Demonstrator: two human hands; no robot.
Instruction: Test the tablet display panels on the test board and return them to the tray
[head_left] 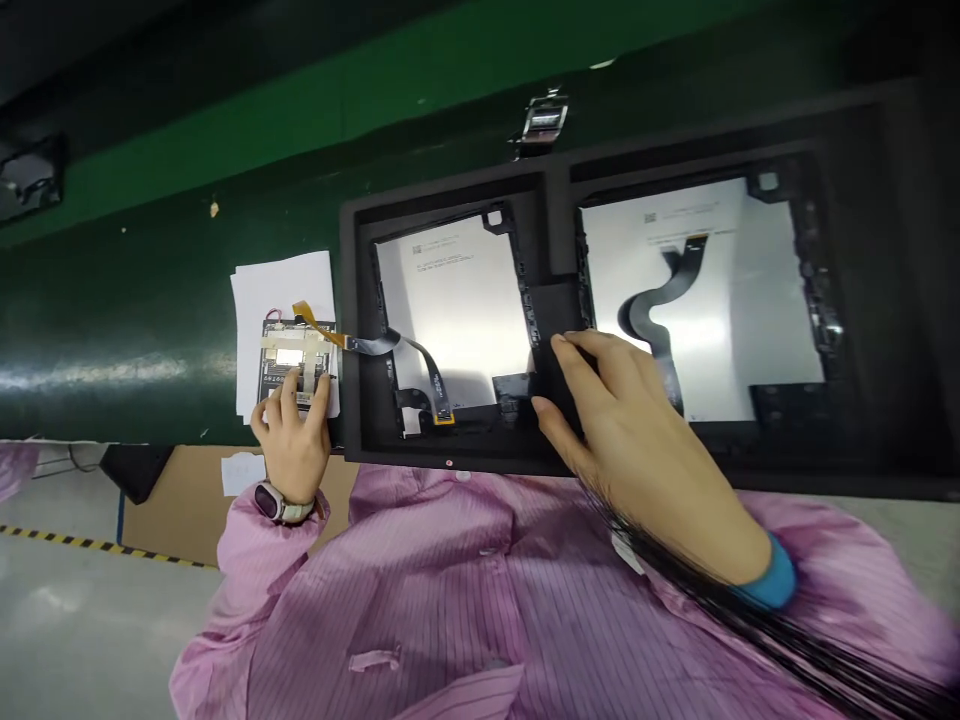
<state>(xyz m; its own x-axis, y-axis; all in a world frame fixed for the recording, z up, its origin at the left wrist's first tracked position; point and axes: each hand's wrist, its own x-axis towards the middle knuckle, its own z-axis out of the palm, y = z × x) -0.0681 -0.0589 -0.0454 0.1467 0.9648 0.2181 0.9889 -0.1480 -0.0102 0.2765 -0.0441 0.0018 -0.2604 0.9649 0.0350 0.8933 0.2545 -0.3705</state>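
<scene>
My left hand (292, 440) rests with fingers apart on a small taped circuit board with a battery (289, 356), which lies on white paper sheets (281, 283). From this board an orange-and-black flex cable (367, 345) runs right, onto a silver display panel (457, 320) in a black foam tray (350, 300). My right hand (622, 410) hovers over the tray's divider, thumb and fingers apart, nothing seen between them. Close to its fingertips are the edges of that panel and of a second silver panel (757, 310), which carries its own black flex cable (652, 315).
A metal latch-like piece (544, 120) lies behind the tray on the green mat (150, 330). A dark device (31, 180) sits at the far left. Long dark hair (697, 580) hangs below my right forearm. The tray's front edge runs close to my body.
</scene>
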